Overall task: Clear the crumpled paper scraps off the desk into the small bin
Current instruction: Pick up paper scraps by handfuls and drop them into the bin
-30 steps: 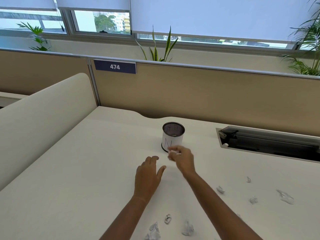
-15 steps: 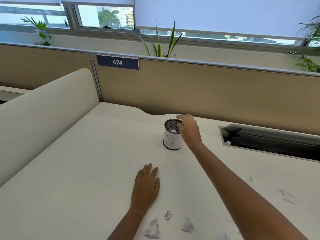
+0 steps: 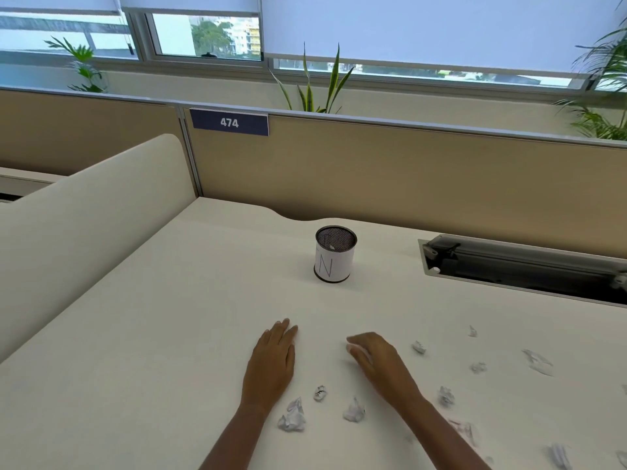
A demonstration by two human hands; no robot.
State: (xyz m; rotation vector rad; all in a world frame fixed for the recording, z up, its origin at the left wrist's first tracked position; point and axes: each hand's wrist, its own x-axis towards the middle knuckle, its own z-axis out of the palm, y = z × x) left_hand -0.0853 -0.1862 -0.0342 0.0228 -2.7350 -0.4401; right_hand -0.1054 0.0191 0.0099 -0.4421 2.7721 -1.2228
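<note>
The small bin (image 3: pixel 334 262) is a black mesh cup wrapped in white paper marked "N", standing upright mid-desk; a pale scrap shows inside it. My left hand (image 3: pixel 271 361) lies flat on the desk, fingers together, holding nothing. My right hand (image 3: pixel 376 359) hovers low just right of it, fingers loosely spread and empty. Between my forearms lie three crumpled scraps: a large one (image 3: pixel 292 418), a small one (image 3: pixel 320 392) and another (image 3: pixel 354 411). Several more scraps lie to the right, among them one near my right hand (image 3: pixel 419 347) and one by my wrist (image 3: pixel 445 396).
The cream desk (image 3: pixel 152 334) is bounded by a tan partition (image 3: pixel 390 171) at the back and a curved cream divider (image 3: pixel 84 212) on the left. An open cable tray (image 3: pixel 522 266) is sunk into the desk at the right rear.
My right hand has drawn back from above the bin to the desk near my left hand, empty now. The left hand has stayed flat in place.
</note>
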